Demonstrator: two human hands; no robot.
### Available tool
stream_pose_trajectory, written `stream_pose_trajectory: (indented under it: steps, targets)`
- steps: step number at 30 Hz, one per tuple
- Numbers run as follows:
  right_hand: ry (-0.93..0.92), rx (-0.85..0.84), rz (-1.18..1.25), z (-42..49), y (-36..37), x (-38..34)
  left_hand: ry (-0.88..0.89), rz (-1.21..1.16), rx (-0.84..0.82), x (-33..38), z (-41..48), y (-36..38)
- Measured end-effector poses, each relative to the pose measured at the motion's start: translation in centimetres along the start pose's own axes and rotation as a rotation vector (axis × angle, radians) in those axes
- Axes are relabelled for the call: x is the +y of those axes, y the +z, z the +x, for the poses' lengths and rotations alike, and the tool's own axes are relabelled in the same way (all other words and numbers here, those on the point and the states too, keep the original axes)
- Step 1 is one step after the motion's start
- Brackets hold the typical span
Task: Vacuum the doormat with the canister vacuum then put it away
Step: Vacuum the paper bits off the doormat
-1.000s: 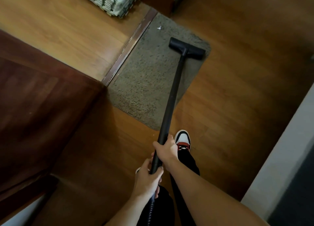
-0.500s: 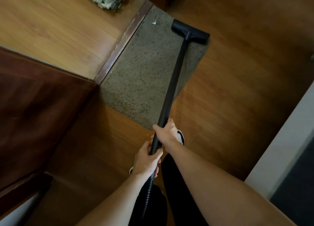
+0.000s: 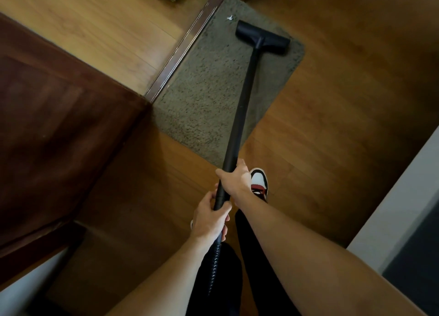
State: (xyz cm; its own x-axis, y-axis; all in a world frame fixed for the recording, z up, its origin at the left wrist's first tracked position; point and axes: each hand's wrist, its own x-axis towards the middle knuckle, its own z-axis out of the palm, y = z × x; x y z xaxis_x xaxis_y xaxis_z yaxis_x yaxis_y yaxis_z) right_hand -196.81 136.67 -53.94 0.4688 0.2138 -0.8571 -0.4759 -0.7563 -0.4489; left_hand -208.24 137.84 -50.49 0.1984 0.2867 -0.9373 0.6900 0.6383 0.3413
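Doormat [image 3: 202,97] on the wooden floor [image 3: 344,125], laid along the threshold strip [image 3: 185,47], just beyond the feet. Floor nozzle [image 3: 262,40] flat on the mat's far right corner, near a white scrap [image 3: 229,18] at the far edge but apart from it. Wand [image 3: 242,102] slanting back from nozzle to hands. Right hand [image 3: 236,181] wrapped round the wand's near end, fingers clenched on the tube. Left hand [image 3: 209,217] just behind it, fingers curled round the collar at the start of the ribbed hose [image 3: 215,263]. Hose trailing down between the legs; canister out of view. Dark open door [image 3: 59,125] at left, close to the mat's near left corner. One shoe [image 3: 259,182] just right of the wand.

Step judged in hand: sweeping the mat, with the left strip beside the threshold probably still to cover.

- Keep the nozzle flat, not tipped on one edge.
- Draw slow, straight, overlapping strokes, working leftward.
- Steer with the right hand; steady with the left.
- Extend one stroke over the scrap.
- Press lightly, since suction may bunch or drag the mat.
- Mind the door on leftward swings.
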Motion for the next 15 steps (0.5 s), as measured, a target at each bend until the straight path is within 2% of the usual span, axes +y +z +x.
stream_pose_trajectory:
  steps: [6,15]
  targets:
    - [-0.049,-0.023,-0.046,-3.0,3.5,3.5,-0.007,-0.110,0.040,-5.2,-1.8,-2.4]
    - [-0.044,-0.050,-0.101,-5.8,7.8,9.6,0.014,-0.053,0.076,-12.2,-3.4,-5.9]
